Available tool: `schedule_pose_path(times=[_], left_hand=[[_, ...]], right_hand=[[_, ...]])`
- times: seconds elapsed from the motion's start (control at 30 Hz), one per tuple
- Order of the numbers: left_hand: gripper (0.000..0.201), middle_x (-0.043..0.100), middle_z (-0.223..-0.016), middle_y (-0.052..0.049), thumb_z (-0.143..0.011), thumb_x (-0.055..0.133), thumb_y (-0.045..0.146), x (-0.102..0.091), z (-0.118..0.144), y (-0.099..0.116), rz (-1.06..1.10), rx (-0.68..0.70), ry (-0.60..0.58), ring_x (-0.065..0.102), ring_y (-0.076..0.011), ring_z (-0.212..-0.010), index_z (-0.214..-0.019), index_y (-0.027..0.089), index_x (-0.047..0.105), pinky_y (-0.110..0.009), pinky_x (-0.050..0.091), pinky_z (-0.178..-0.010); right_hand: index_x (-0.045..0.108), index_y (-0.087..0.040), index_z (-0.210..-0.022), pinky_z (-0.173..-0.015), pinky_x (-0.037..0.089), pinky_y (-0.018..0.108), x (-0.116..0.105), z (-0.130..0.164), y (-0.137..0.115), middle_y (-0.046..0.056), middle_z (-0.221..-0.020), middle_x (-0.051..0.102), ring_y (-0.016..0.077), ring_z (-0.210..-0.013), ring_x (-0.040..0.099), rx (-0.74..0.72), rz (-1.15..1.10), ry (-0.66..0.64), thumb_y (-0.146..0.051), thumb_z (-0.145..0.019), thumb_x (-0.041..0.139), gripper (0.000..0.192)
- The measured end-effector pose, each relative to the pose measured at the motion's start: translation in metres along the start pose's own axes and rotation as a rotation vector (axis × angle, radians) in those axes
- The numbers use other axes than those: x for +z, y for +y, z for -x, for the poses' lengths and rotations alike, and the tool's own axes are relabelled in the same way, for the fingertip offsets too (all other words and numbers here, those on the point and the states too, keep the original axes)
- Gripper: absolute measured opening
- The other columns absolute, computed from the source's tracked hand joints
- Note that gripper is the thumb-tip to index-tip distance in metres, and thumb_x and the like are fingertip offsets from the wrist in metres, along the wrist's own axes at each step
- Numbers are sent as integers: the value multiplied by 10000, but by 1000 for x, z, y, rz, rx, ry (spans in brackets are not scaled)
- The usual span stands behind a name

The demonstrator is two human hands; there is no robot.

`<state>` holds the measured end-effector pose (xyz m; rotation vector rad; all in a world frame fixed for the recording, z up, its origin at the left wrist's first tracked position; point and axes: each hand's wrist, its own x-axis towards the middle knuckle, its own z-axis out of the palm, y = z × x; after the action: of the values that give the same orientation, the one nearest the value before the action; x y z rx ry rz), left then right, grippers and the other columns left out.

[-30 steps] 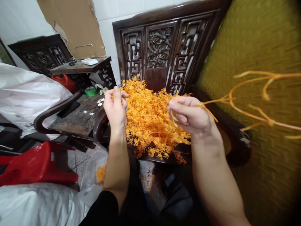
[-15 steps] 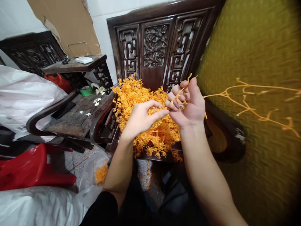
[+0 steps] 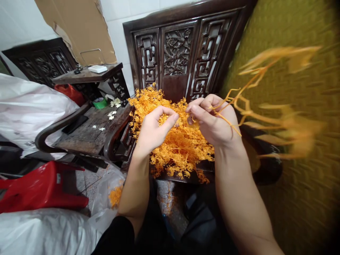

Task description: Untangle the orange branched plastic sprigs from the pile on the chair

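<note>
At frame centre, a carved dark chair [image 3: 183, 53] carries a heap of orange sprigs [image 3: 172, 141] on its seat. Lower left, a clear bag [image 3: 108, 193] contains more orange bits. The right hand [image 3: 212, 122] grips an orange branched stem [image 3: 255, 95], blurred and swung higher at right than half a second ago. The left hand [image 3: 152, 129] pinches a small sprig, barely visible, beside it.

I have 1 view only, from the head camera, so nothing overlaps with another. It looks forward and steeply down from close range over both forearms onto a carved wooden chair [image 3: 175, 60], the left hand [image 3: 154, 129] and right hand [image 3: 212, 122] mid-frame; the right edge is motion-blurred.
</note>
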<state>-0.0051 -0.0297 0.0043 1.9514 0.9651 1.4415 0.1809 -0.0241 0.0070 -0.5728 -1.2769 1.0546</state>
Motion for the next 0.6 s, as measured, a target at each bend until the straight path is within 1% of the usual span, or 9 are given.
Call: schedule_pose_path(times=[0.1,0.17,0.23,0.3,0.37,0.43,0.5,0.6], left_hand=[[135,791,-980,-45,-963,723,338,-2,-1,-3,11,-6,6,709,-179,-915,-945,204,718,-340,541,-907],[117,790,-1007,-48,-957,730,325,-3,-1,-5,24,4,21,712,-184,-943,-958,208,727,-343,544,-909],[123,788,-1021,-53,-957,731,331,-3,-2,-7,51,-1,27,714,-188,-968,-961,208,728,-342,546,-901],[142,785,-1031,-60,-958,732,345,-2,-1,-7,90,-21,21,712,-191,-995,-962,203,722,-336,546,-890],[154,779,-1038,-64,-960,729,353,-2,-1,-7,131,-33,15,707,-190,-1016,-967,199,715,-328,543,-891],[171,775,-1036,-64,-961,728,370,-3,0,-6,161,-44,11,702,-188,-1019,-971,200,711,-323,541,-890],[191,771,-1023,-62,-955,736,388,-4,0,-5,187,-55,4,698,-184,-1005,-964,199,710,-318,538,-883],[208,757,-957,-46,-934,768,392,-6,0,-2,194,-52,-20,684,-163,-934,-915,191,714,-299,527,-859]], right_hand=[[551,-239,-820,-683,548,316,1,-3,0,26,-904,710,135,-715,623,70,-20,47,-537,-801,861,430],[606,-227,-842,-706,558,319,1,-4,1,33,-900,718,139,-734,638,92,-3,32,-542,-810,849,399],[605,-207,-779,-704,554,311,-1,-3,5,30,-860,720,137,-737,644,93,5,-25,-469,-782,890,387],[566,-195,-712,-701,546,298,-2,-2,8,23,-848,733,130,-736,647,107,-4,-89,-372,-737,934,409],[516,-191,-676,-691,533,283,-3,0,11,18,-867,754,123,-739,649,109,-5,-121,-302,-714,949,449],[503,-193,-680,-672,517,275,-4,2,11,17,-889,767,119,-736,642,101,31,-132,-280,-715,948,455],[524,-196,-703,-665,515,273,-4,3,11,14,-890,766,122,-739,642,90,91,-132,-287,-714,951,437],[541,-198,-717,-670,523,272,-5,6,10,7,-849,745,123,-719,635,86,168,-160,-286,-704,962,430]])
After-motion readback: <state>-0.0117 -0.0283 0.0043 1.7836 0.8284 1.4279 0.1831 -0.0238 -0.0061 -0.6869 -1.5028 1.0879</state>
